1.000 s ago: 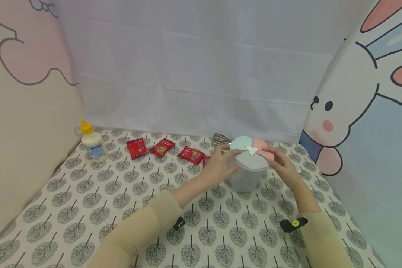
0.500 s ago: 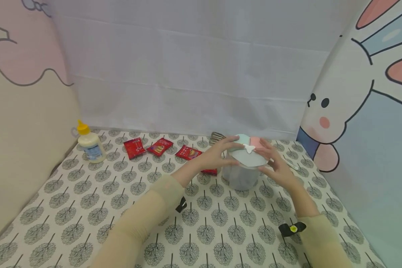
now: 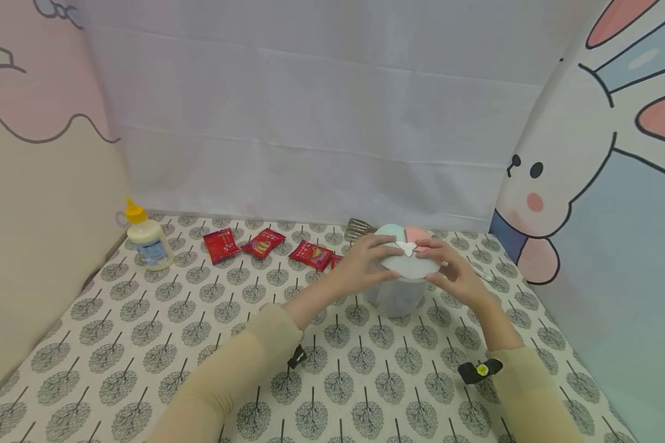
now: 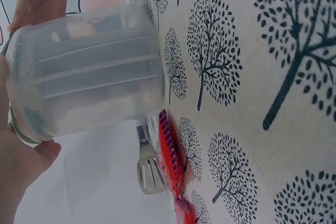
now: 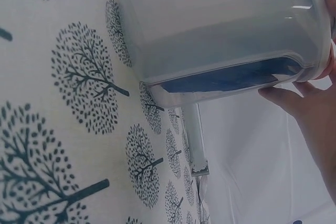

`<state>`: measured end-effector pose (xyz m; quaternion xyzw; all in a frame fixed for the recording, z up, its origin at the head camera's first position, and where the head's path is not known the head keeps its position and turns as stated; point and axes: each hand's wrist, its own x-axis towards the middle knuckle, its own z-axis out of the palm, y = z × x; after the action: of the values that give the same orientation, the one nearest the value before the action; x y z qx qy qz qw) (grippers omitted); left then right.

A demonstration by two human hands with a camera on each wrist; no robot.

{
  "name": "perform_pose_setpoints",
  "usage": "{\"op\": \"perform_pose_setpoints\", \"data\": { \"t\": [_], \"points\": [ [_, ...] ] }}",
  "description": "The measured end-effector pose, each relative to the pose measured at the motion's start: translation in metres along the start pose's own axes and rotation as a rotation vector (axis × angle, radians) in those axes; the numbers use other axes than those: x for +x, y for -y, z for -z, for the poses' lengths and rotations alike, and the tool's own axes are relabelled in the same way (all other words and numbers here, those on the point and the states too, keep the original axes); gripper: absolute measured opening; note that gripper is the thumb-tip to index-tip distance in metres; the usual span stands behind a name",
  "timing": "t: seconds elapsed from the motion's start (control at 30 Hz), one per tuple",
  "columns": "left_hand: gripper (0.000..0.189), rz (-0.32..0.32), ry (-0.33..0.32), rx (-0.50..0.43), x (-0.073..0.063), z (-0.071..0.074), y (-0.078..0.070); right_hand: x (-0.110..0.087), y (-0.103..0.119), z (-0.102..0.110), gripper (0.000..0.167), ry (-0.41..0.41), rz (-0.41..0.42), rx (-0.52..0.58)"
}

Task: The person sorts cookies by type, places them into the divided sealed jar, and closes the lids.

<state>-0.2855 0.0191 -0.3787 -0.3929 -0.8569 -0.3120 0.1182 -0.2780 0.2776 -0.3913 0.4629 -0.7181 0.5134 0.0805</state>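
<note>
A translucent plastic canister (image 3: 397, 300) stands upright on the patterned cloth, its round lid (image 3: 412, 266) on top in pale green, pink and whitish sections with a white bow-shaped piece in the middle. My left hand (image 3: 361, 266) holds the lid from the left, fingers over the top and thumb at the rim. From the right, my right hand (image 3: 461, 278) holds it the same way. In the left wrist view the canister (image 4: 89, 72) lies sideways across the picture, with the left thumb by its rim. Dark blue shows through the canister wall (image 5: 226, 80) in the right wrist view.
Several red snack packets (image 3: 220, 245) lie left of the canister, one partly hidden by my left hand. A slotted spatula (image 3: 358, 229) lies behind it. To its right is a whitish handle (image 3: 482, 272). A yellow-capped bottle (image 3: 151, 243) stands at the far left.
My right hand has shifted from the lid's right edge to fingers on top and thumb at the near rim. The left fingers have moved farther over the lid. The canister stays about where it was.
</note>
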Motion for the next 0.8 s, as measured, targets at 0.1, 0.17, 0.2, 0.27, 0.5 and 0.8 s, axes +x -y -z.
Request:
{"op": "perform_pose_setpoints", "data": {
  "t": [0.1,0.17,0.2,0.27,0.5,0.8],
  "points": [
    [0.045,0.004,-0.02,0.02,-0.001,0.0,-0.002,0.001,0.001,-0.001,0.034,-0.009,0.015,-0.039],
    [0.042,0.008,-0.038,0.031,0.0,0.002,-0.003,0.003,0.001,-0.002,0.034,-0.025,0.014,-0.099],
    [0.04,0.008,-0.045,0.035,0.002,0.002,-0.004,0.004,0.001,-0.002,0.034,-0.034,0.007,-0.129],
    [0.037,0.01,-0.052,0.046,0.004,0.004,-0.004,0.004,0.002,-0.003,0.038,-0.052,-0.017,-0.183],
    [0.039,0.038,-0.014,0.018,0.012,0.016,-0.001,0.006,0.02,-0.009,0.057,-0.04,-0.139,-0.135],
    [0.04,0.161,0.005,-0.081,0.017,0.026,0.006,0.003,0.03,-0.015,0.087,-0.067,-0.126,-0.249]
  ]
}}
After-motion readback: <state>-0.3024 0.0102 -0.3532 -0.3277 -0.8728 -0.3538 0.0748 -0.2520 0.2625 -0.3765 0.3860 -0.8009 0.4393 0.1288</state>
